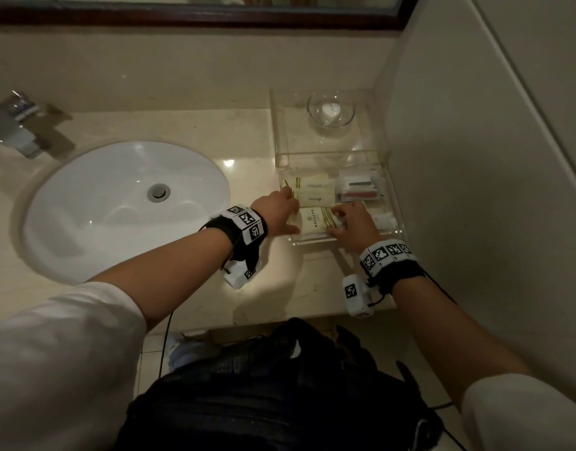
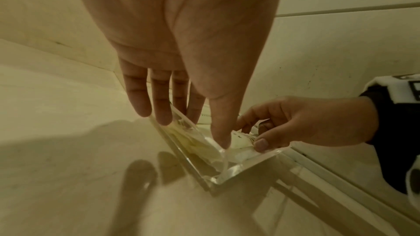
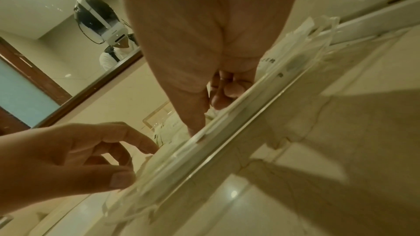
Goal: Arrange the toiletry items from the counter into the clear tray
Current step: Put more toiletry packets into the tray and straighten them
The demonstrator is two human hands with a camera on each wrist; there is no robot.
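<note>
Both hands in clear tray (image 1: 397, 203) on bench — left hand (image 1: 277, 212) fingers straight, touching tray edge; right hand (image 1: 354, 226) pinches cream packet (image 1: 315, 219).

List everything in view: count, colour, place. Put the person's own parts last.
clear tray: one, transparent, counter's right end by the wall.
cream packets: at least three, gold-striped, tray's left part.
boxed kit: one, white with dark and red strips, tray's right part.
glass bowl: one, clear, behind the tray.
sink: one, white, left of the tray.
faucet: one, chrome, behind the sink.
mirror: one, dark wood frame, above the counter.
left hand: fingers straight, at the tray's left wall.
right hand: pinches the nearest cream packet.
</note>
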